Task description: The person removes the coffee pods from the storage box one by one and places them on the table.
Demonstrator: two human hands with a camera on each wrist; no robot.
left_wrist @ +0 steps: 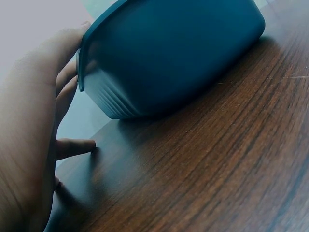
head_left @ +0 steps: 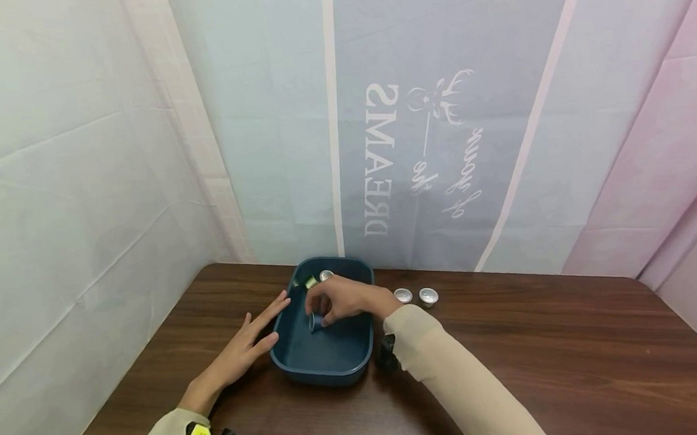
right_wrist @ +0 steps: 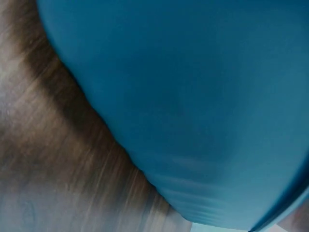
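A dark blue plastic bin (head_left: 321, 363) stands on the table. My right hand (head_left: 347, 298) reaches over its right rim and pinches a blue coffee capsule (head_left: 316, 321) between thumb and fingers, low inside the bin. Farther back in the bin are a green coffee capsule (head_left: 310, 282) and a silver-lidded one (head_left: 326, 275), the latter partly behind the hand. With fingers extended, my left hand (head_left: 243, 351) rests against the bin's left rim; in the left wrist view its fingertips are at that rim. The right wrist view shows only the bin's outer side (right_wrist: 183, 106), not the hand.
Two silver-lidded coffee capsules, one nearer the bin (head_left: 402, 296) and one farther right (head_left: 428, 297), lie on the brown wooden table (head_left: 568, 350) beyond the right forearm. A printed fabric curtain (head_left: 274, 149) hangs along the table's back edge.
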